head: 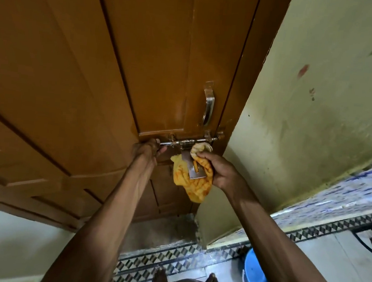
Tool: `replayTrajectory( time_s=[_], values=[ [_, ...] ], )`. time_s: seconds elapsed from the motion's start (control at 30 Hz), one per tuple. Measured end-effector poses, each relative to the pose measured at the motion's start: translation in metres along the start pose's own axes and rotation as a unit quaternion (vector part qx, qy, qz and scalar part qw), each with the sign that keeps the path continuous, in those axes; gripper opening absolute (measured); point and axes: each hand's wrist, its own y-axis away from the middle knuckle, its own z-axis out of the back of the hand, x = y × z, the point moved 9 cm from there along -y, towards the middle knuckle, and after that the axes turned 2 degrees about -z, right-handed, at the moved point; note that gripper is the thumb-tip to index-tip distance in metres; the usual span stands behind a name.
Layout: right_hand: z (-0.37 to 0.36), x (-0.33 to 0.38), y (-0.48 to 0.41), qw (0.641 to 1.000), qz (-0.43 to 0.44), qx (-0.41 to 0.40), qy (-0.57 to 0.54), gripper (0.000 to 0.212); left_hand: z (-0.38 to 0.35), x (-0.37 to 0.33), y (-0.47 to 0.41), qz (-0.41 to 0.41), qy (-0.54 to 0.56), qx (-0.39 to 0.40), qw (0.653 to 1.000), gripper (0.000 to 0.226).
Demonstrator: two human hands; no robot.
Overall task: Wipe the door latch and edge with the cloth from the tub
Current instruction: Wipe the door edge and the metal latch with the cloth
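A metal sliding latch (189, 142) runs across the brown wooden door (78, 67) close to its right edge (230, 104). My left hand (149, 148) grips the left end of the latch bolt. My right hand (217, 169) holds a yellow-orange cloth (195, 182), bunched and pressed against the latch's right part. The latch's flat hasp plate (195, 168) hangs down in front of the cloth. A blue tub (256, 276) stands on the floor at the lower right, partly hidden behind my right forearm.
A silver pull handle (209, 103) is fixed above the latch. A pale green stained wall (321, 97) meets the door frame on the right. The floor has a black-and-white patterned tile border (169, 259). My bare feet (160, 275) show at the bottom.
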Motion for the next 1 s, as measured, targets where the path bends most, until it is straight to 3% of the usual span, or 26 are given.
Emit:
replayTrajectory(
  time_s=[0.3, 0.53, 0.7, 0.87, 1.0],
  values=[
    [0.032, -0.038, 0.009, 1.000, 0.017, -0.011, 0.017, 0.037, 0.000, 0.001, -0.002, 0.007, 0.013, 0.015, 1.000, 0.039],
    [0.011, -0.022, -0.003, 0.999, 0.024, 0.023, -0.007, 0.017, 0.001, 0.004, -0.009, 0.010, 0.014, 0.025, 1.000, 0.040],
    [-0.003, 0.004, -0.014, 0.996, 0.092, 0.006, 0.009, 0.013, 0.000, 0.000, -0.004, 0.002, -0.001, 0.027, 1.000, 0.042],
    [0.004, -0.010, -0.011, 0.994, 0.100, 0.025, 0.020, 0.019, -0.001, 0.002, -0.003, 0.016, -0.006, 0.024, 1.000, 0.044],
    [0.027, -0.037, 0.003, 0.994, 0.081, -0.015, 0.070, 0.033, 0.000, 0.002, -0.006, 0.009, 0.005, 0.024, 1.000, 0.043]
  ],
)
